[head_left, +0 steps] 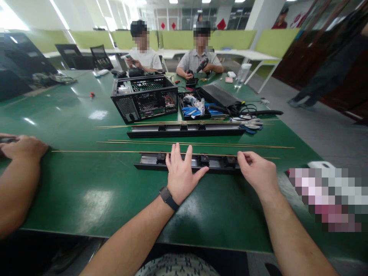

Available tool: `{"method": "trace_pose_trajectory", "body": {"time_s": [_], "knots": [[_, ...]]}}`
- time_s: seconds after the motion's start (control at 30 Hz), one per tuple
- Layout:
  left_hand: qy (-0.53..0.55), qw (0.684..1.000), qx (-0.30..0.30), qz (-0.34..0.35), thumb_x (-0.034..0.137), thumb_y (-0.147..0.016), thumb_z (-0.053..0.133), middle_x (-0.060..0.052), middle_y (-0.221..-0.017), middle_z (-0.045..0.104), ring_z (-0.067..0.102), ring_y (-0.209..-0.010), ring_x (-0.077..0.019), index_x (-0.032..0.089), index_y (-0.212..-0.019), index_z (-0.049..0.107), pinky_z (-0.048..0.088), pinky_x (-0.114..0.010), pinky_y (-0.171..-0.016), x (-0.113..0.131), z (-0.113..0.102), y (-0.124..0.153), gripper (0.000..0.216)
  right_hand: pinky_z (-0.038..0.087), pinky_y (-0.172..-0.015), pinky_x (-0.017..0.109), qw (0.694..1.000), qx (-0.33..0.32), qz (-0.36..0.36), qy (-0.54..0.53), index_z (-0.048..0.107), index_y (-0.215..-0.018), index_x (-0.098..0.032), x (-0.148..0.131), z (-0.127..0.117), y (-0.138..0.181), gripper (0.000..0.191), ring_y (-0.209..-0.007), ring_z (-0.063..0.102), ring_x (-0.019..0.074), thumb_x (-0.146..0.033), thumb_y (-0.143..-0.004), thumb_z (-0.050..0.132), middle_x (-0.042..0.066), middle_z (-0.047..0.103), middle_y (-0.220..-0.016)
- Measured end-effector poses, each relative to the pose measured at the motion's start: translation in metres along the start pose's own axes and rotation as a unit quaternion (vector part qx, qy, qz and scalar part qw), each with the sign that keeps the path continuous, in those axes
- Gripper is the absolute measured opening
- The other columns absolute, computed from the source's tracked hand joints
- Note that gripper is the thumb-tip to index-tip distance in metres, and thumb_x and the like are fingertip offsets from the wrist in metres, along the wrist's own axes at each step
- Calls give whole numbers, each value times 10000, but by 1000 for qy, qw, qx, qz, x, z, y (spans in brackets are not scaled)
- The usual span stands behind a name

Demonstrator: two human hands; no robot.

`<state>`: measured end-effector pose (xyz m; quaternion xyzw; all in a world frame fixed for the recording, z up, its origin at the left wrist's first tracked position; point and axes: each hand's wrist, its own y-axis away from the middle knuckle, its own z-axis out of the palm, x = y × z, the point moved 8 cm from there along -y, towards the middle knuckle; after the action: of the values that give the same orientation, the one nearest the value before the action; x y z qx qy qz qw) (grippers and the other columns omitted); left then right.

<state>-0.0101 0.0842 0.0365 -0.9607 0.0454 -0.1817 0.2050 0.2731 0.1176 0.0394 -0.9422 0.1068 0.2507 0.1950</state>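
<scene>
A black metal rail point(151, 167) with a silvery channel and several small black blocks point(204, 160) lies crosswise before me. My left hand point(181, 170), a watch at its wrist, rests across the middle of this rail with its fingers spread. At the right end, my right hand point(258, 168) has its thumb and forefinger pinched together around a thin brass-coloured rod point(94, 151). That long rod runs along the rail's far side and sticks out past both ends. Just what the right fingertips touch is partly hidden.
Behind lie loose thin rods point(258, 146) and a second black rail point(186, 133). Farther back are an open computer case point(145, 97), gloves point(194, 106) and cables point(244, 109). A co-worker's arm point(20, 180) is at left; two people point(201, 61) sit opposite.
</scene>
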Motion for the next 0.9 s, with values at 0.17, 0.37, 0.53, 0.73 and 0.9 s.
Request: {"method": "trace_pose_trajectory", "body": {"time_s": [0.17, 0.37, 0.53, 0.73, 0.9], "knots": [[1, 1000, 0, 1, 658, -927, 755, -319, -1732, 356, 304, -1656, -452, 168, -1621, 503, 324, -698, -1286, 0, 0, 0, 885, 494, -734, 363, 1000, 2, 1, 2, 825, -943, -277, 0, 0, 0, 390, -851, 769, 277, -580, -936, 579, 43, 809, -847], [-12, 1000, 0, 1, 689, -929, 732, -311, -1722, 381, 319, -1648, -454, 181, -1608, 528, 313, -689, -1289, 1, -1, 1, 872, 488, -729, 363, 1000, -3, 5, 2, 826, -945, -277, 1, 1, 0, 396, -840, 765, 274, -584, -934, 576, 40, 807, -843], [-26, 1000, 13, 3, 706, -935, 709, -307, -1694, 426, 358, -1620, -472, 188, -1589, 564, 367, -665, -1247, 2, -7, 1, 846, 489, -728, 358, 1000, -1, 7, -1, 819, -936, -279, 1, 0, 0, 382, -831, 762, 264, -578, -932, 582, 39, 808, -849], [-41, 999, 18, 0, 731, -939, 679, -296, -1664, 478, 357, -1622, -465, 198, -1558, 604, 281, -704, -1287, -1, -9, -2, 820, 487, -722, 362, 1000, 0, 4, 2, 821, -940, -280, 1, 1, 0, 400, -842, 762, 270, -591, -937, 571, 43, 808, -855], [-50, 999, 4, 3, 752, -943, 648, -297, -1662, 484, 348, -1623, -487, 196, -1563, 602, 210, -769, -1297, -1, -6, -2, 834, 488, -726, 363, 1000, -2, 7, 2, 822, -942, -283, 1, 1, 0, 401, -845, 763, 272, -595, -935, 569, 40, 806, -850]]}}
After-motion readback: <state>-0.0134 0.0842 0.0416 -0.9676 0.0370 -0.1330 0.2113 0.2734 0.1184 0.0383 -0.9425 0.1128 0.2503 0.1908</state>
